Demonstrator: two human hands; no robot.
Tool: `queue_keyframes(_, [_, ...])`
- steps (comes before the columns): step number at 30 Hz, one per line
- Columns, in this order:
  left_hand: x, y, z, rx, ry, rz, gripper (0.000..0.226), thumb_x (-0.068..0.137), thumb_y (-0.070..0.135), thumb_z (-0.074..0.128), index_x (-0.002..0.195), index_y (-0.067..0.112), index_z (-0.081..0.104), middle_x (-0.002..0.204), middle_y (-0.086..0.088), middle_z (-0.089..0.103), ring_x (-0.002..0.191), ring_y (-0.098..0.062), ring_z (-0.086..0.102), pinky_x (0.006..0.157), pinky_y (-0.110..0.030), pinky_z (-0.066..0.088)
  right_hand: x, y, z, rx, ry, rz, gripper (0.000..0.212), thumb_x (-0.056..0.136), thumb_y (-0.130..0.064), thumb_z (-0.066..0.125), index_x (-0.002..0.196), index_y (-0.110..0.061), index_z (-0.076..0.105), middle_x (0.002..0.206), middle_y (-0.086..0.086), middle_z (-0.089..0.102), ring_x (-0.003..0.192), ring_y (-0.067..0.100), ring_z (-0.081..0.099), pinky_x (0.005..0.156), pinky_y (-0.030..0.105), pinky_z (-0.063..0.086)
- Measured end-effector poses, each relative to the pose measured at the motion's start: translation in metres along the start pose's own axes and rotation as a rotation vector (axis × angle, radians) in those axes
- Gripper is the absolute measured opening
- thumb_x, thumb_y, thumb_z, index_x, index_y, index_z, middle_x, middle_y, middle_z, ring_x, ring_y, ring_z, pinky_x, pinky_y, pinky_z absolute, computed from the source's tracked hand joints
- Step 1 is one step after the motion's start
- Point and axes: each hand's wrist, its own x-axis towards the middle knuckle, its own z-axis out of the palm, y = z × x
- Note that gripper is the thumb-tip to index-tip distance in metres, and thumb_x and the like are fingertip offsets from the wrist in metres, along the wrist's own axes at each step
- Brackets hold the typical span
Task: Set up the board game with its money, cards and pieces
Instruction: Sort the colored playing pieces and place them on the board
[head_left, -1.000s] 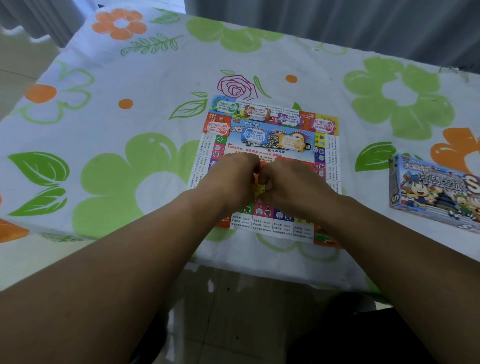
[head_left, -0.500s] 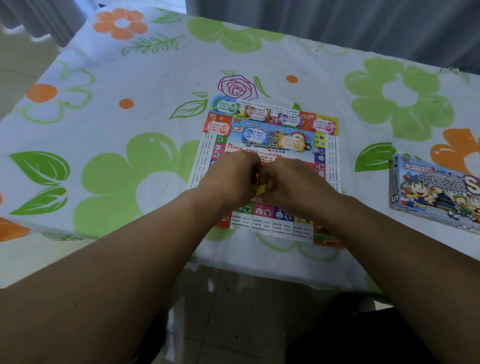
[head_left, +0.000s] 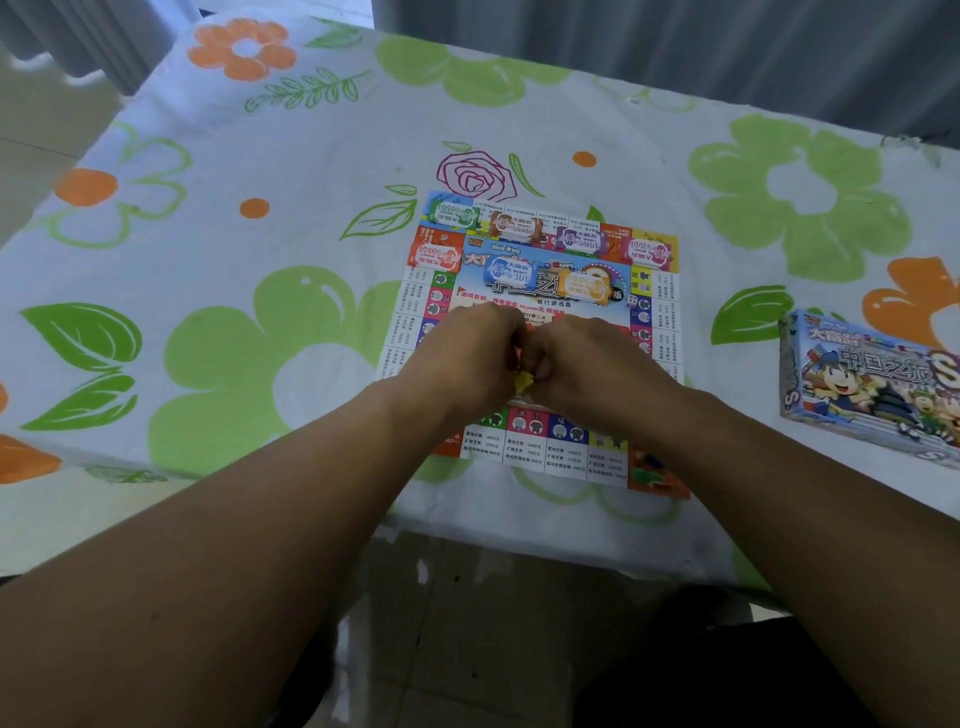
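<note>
A colourful paper game board (head_left: 655, 312) lies flat on the table in front of me. Several small stacks of play money sit along its far edge and middle: green (head_left: 453, 214), brown (head_left: 514, 227), purple (head_left: 577, 240), pink (head_left: 647, 253), red (head_left: 435, 256), blue (head_left: 511, 271) and orange (head_left: 584, 285). A white die (head_left: 631, 300) rests near the orange stack. My left hand (head_left: 467, 358) and my right hand (head_left: 592, 366) meet over the board's middle, fingers pinched together on a small clear packet of coloured pieces (head_left: 523, 382), with yellow and orange bits showing between them.
The game box (head_left: 862, 379) lies on the table at the right. A flowered tablecloth (head_left: 234, 260) covers the table, whose near edge runs just below the board. Grey curtains hang behind. A tiled floor shows below.
Both hands stay pressed together over the board, shifting only slightly as the fingers work on the small packet. The money stacks and box have not moved.
</note>
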Motion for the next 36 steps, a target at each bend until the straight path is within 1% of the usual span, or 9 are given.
queue_keyframes(7, [-0.002, -0.012, -0.021, -0.068, 0.072, -0.083, 0.040, 0.081, -0.006, 0.064, 0.112, 0.017, 0.067, 0.092, 0.006, 0.070, 0.087, -0.014, 0.066, 0.081, -0.032, 0.055, -0.002, 0.001, -0.005, 0.026, -0.012, -0.001, 0.020, 0.086, -0.015, 0.071, 0.105, -0.016, 0.067, 0.099, 0.002, 0.065, 0.088, 0.020, 0.062, 0.078, 0.040, 0.056])
queue_keyframes(11, [-0.010, -0.030, -0.035, -0.132, 0.116, -0.152, 0.035, 0.079, -0.008, 0.061, 0.103, 0.016, 0.068, 0.088, 0.003, 0.070, 0.086, -0.019, 0.068, 0.081, -0.040, 0.058, 0.001, -0.008, -0.002, 0.076, -0.019, -0.034, 0.028, 0.088, -0.018, 0.072, 0.114, -0.019, 0.063, 0.101, 0.000, 0.064, 0.092, 0.020, 0.061, 0.072, 0.031, 0.048])
queue_keyframes(16, [-0.029, -0.047, -0.040, -0.055, -0.010, -0.188, 0.032, 0.079, -0.005, 0.064, 0.106, 0.013, 0.067, 0.100, -0.004, 0.069, 0.091, -0.025, 0.066, 0.080, -0.037, 0.058, 0.005, -0.033, 0.007, 0.105, -0.047, -0.142, 0.038, 0.086, -0.030, 0.072, 0.118, -0.015, 0.058, 0.103, 0.001, 0.063, 0.091, 0.022, 0.060, 0.074, 0.036, 0.052])
queue_keyframes(20, [-0.039, -0.050, -0.036, -0.024, -0.040, -0.142, 0.034, 0.079, -0.001, 0.065, 0.110, 0.013, 0.067, 0.099, -0.002, 0.068, 0.088, -0.023, 0.064, 0.065, -0.027, 0.050, 0.006, -0.047, 0.019, 0.060, -0.048, -0.134, 0.042, 0.083, -0.037, 0.073, 0.115, -0.017, 0.055, 0.102, 0.002, 0.060, 0.087, 0.023, 0.059, 0.072, 0.039, 0.052])
queue_keyframes(23, [-0.040, -0.048, -0.032, -0.004, -0.024, -0.092, 0.033, 0.078, 0.005, 0.069, 0.110, 0.012, 0.067, 0.101, -0.003, 0.070, 0.091, -0.024, 0.065, 0.077, -0.032, 0.053, 0.008, -0.049, 0.023, 0.058, -0.023, -0.145, 0.040, 0.084, -0.035, 0.072, 0.116, -0.020, 0.054, 0.106, 0.003, 0.061, 0.090, 0.024, 0.061, 0.073, 0.042, 0.054])
queue_keyframes(25, [-0.038, -0.049, -0.030, -0.012, -0.004, -0.077, 0.032, 0.076, 0.007, 0.071, 0.107, 0.014, 0.067, 0.101, -0.003, 0.070, 0.091, -0.025, 0.065, 0.080, -0.035, 0.053, 0.010, -0.049, 0.023, 0.079, -0.022, -0.148, 0.036, 0.085, -0.031, 0.072, 0.115, -0.021, 0.055, 0.107, 0.003, 0.063, 0.092, 0.024, 0.062, 0.072, 0.041, 0.054])
queue_keyframes(29, [-0.034, -0.049, -0.026, -0.021, 0.019, -0.073, 0.029, 0.075, 0.006, 0.072, 0.102, 0.014, 0.065, 0.099, -0.003, 0.069, 0.090, -0.025, 0.064, 0.076, -0.034, 0.052, 0.014, -0.048, 0.023, 0.117, 0.003, -0.164, 0.026, 0.086, -0.025, 0.071, 0.108, -0.022, 0.058, 0.100, -0.001, 0.063, 0.089, 0.024, 0.064, 0.068, 0.037, 0.051])
queue_keyframes(32, [-0.031, -0.049, -0.024, -0.022, 0.041, -0.075, 0.028, 0.077, 0.005, 0.071, 0.102, 0.015, 0.065, 0.099, -0.002, 0.069, 0.088, -0.023, 0.063, 0.074, -0.033, 0.051, 0.017, -0.047, 0.021, 0.123, 0.004, -0.147, 0.022, 0.088, -0.022, 0.070, 0.107, -0.018, 0.060, 0.101, 0.001, 0.065, 0.089, 0.024, 0.064, 0.072, 0.039, 0.054])
queue_keyframes(36, [-0.027, -0.050, -0.023, -0.043, 0.058, -0.086, 0.025, 0.080, 0.005, 0.070, 0.102, 0.017, 0.064, 0.096, 0.002, 0.067, 0.083, -0.018, 0.059, 0.069, -0.028, 0.044, 0.021, -0.045, 0.022, 0.100, 0.021, -0.140, 0.019, 0.090, -0.022, 0.068, 0.107, -0.017, 0.061, 0.100, 0.004, 0.067, 0.087, 0.025, 0.065, 0.073, 0.041, 0.055])
